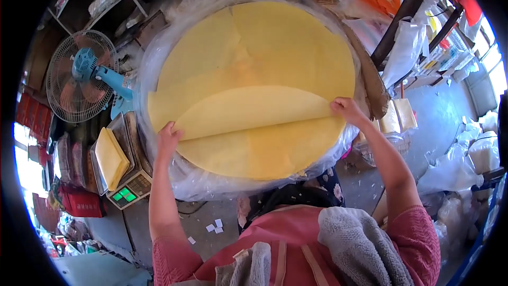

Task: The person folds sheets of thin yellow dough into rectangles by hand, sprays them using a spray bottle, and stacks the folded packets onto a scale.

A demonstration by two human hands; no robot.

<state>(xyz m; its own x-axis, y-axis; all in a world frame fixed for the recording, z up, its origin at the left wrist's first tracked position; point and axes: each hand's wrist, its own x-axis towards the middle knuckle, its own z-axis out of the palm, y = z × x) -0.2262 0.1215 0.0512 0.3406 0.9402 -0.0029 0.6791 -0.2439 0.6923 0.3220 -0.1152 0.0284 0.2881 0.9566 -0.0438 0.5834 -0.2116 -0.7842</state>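
Fisheye bending, black corners, blown-out white glare at both sides, soft shadows, dim upper-left shelves (pixel 138 5)

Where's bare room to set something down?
Floor at right, between the packs and plastic bags. A smaller floor patch shows between the scale and trousers, with white slips on it. Crowded: left, with fan and scale; middle, where the left hand and right hand grip the yellow sheet.
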